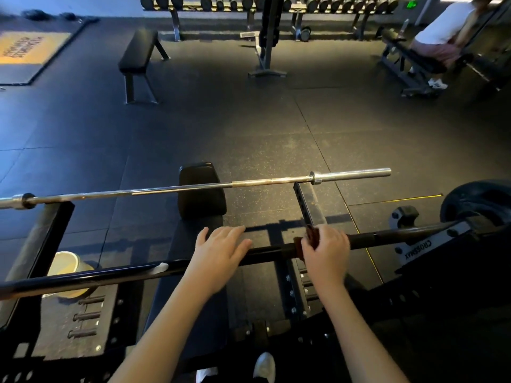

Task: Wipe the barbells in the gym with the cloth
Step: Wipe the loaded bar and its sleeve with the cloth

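A black barbell (91,277) runs across the near rack from lower left to a black plate at the right. My right hand (326,252) grips a dark brown cloth (311,234) wrapped round this bar. My left hand (221,250) rests on the same bar just left of it, fingers straight and spread. A second, silver barbell (193,187) lies on the rack's farther hooks, with nothing touching it.
A black bench pad (201,194) lies under the bars. A paper cup (69,268) stands at the lower left, a weight plate (478,201) at the right. Beyond are a flat bench (138,53), a dumbbell rack (249,2) and a seated person (442,37).
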A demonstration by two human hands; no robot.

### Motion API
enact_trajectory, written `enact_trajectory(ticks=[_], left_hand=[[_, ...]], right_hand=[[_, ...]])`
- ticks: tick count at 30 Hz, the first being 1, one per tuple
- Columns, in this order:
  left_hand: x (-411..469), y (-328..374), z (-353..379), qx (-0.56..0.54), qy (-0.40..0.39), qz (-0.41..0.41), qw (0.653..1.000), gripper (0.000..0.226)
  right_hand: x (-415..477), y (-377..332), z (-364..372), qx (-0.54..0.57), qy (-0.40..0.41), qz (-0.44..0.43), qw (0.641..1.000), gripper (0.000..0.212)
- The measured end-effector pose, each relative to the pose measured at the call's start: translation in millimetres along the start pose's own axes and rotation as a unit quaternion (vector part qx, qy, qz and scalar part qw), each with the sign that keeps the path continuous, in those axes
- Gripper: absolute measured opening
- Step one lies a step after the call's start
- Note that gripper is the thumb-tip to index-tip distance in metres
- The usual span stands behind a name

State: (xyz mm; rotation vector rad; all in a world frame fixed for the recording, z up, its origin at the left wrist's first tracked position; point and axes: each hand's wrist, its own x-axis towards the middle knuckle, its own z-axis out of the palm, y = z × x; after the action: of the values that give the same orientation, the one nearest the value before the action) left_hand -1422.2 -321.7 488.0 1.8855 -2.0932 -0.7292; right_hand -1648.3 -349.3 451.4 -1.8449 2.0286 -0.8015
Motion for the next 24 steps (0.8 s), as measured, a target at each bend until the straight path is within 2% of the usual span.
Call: enact_trajectory(ticks=[1,3,6,8,10,13,18,21,24], left_hand=[[-5,-5,-2,-0.009,0.013,-0.012,1.000,0.048],[-14,-14,-4,-0.021,0.025,-0.034,0.999,0.048],[-24,-24,-3,-0.037,0.026,-0.038,0.998,0.047],[-30,-33,-6,-0.052,0.037,-0.039,0.997,0.047],[-37,-48,-14,-0.058,0.056,-0.047,0.996,0.047],[-49,-79,-27,-0.052,0.088,-0.095,0.990,0.048],[-70,-119,-36,-0.024,0.091,-0.169,0.981,0.047],[-76,-127,-35,0.010,0.090,-0.155,0.984,0.046],[-83,-136,-39,0.008,0.093,-0.150,0.984,0.047]], right_hand=[[-7,-17,10,-0.002,-0.016,-0.006,1.000,0.012],[-20,-44,27,-0.008,-0.090,-0.087,0.992,0.014],[-18,-46,25,-0.028,-0.157,-0.178,0.971,0.017],[-13,-33,14,-0.031,-0.164,-0.170,0.971,0.020],[-16,-26,10,-0.015,-0.125,-0.143,0.982,0.022],[-29,-54,29,-0.007,-0.098,-0.106,0.990,0.016],[-46,-102,61,-0.017,-0.183,-0.217,0.959,0.020],[-39,-84,45,-0.042,-0.209,-0.226,0.950,0.034],[-40,-56,31,-0.072,-0.178,-0.180,0.965,0.052]])
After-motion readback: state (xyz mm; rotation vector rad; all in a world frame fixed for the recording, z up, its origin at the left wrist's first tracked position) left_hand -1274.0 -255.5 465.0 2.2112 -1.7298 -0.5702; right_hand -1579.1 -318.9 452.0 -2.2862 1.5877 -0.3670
